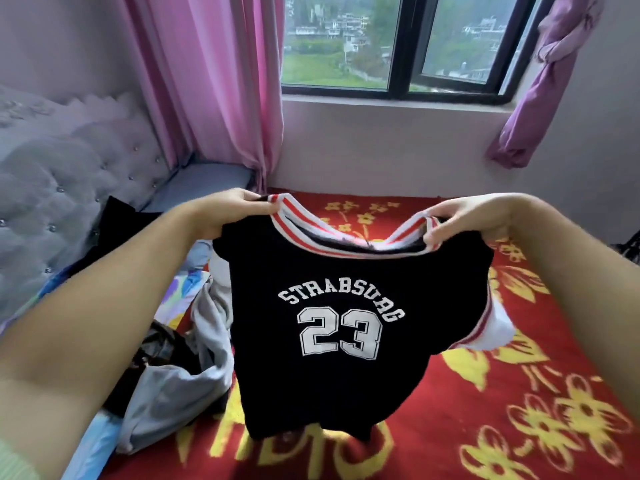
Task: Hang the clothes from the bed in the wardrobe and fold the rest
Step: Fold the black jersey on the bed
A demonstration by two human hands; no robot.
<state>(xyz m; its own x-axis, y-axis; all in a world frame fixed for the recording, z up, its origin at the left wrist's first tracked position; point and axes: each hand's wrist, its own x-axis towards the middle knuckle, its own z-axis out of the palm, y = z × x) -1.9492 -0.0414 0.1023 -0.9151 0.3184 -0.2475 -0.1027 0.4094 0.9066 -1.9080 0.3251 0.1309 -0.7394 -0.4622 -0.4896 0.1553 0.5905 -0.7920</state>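
The left hand (pixel 228 209) and the right hand (pixel 460 220) each pinch a shoulder of one black shirt (pixel 332 323), holding it up over the bed (pixel 519 393). I think this shirt is being looked over, so next it needs a hanger or a flat spot for folding. A pile of other clothes (pixel 180 358), too jumbled to count, waits at the left.

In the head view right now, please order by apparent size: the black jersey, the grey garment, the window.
1. Black jersey, though it is nearest the camera.
2. Window, far away and cut off by the frame.
3. Grey garment, partly hidden by the jersey.
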